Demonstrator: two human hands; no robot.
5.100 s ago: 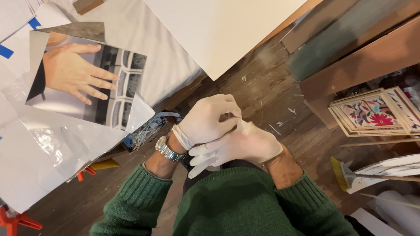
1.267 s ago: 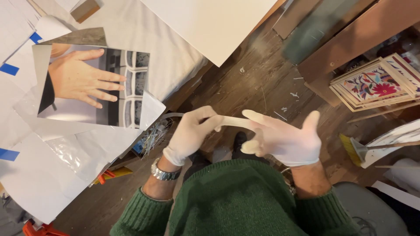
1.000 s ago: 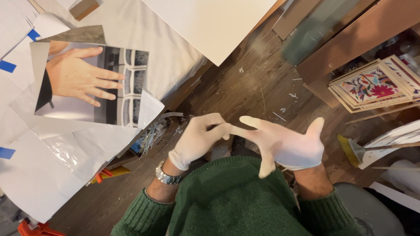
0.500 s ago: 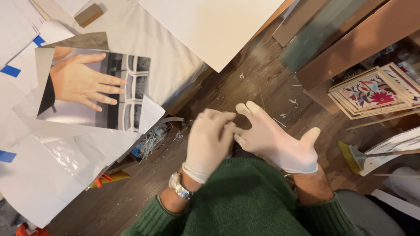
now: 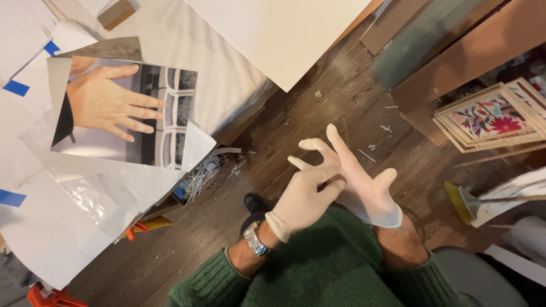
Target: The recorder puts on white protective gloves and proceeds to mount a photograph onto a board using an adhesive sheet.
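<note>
Both my hands wear thin white gloves and meet in front of my green sweater. My left hand (image 5: 301,196) has a metal wristwatch (image 5: 256,241) at the wrist and its fingers pinch the glove fingers of my right hand (image 5: 364,182). The right hand points up with fingers together and thumb out to the right; its glove cuff (image 5: 378,219) hangs loose above the bare wrist.
A large photo print of a hand (image 5: 122,108) lies on white sheets on a table (image 5: 233,85) at left. A white board (image 5: 284,34) sits above. The dark wooden floor (image 5: 284,131) carries scraps. Floral panels (image 5: 489,116) lean at right, beside a yellow brush (image 5: 463,202).
My hands came apart, the left tugging the right glove's fingertips, then moved back together. Now the left hand grips the right glove's fingers close in.
</note>
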